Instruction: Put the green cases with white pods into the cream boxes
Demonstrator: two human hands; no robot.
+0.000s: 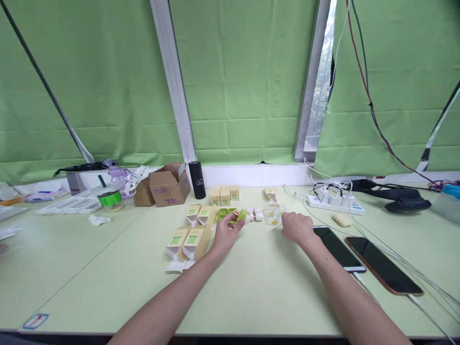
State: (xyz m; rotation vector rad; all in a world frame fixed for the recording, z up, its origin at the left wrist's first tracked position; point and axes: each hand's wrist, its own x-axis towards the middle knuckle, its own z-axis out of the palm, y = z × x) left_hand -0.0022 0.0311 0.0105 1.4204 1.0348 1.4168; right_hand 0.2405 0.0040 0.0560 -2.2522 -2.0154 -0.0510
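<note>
Two bare hands work near the middle of the pale green bench (pixel 258 292). The left hand (pixel 223 235) holds a small green piece (pixel 241 216) between thumb and fingertips, so this grip is closed around it, just above the bench surface and between the carton boxes and the clear pieces. The long axis of the green piece seems to run from lower left to upper right, with its far end pointing toward the white pieces (pixel 256 214); it is too small to say more. The right hand (pixel 296 227) lies with knuckles up and the fingers curled over the clear plastic pieces (pixel 273 214), which have yellow spots inside; I cannot tell if this grip is closed on one of them or only touches. Both forearms are stretched forward from the lower edge, the wrists almost straight, the hands near each other but apart. Left of the left hand, four open carton boxes (pixel 190 242) lie with green square labels; the writing on them is too small to read. Three similar boxes (pixel 224 194) stand upright behind. A black cylinder (pixel 197 179) carries a small white mark, not readable, and the brown cardboard box (pixel 168 184) has purple print, also not readable. Two dark phones (pixel 383 264) lie at the right, connected to cables.
</note>
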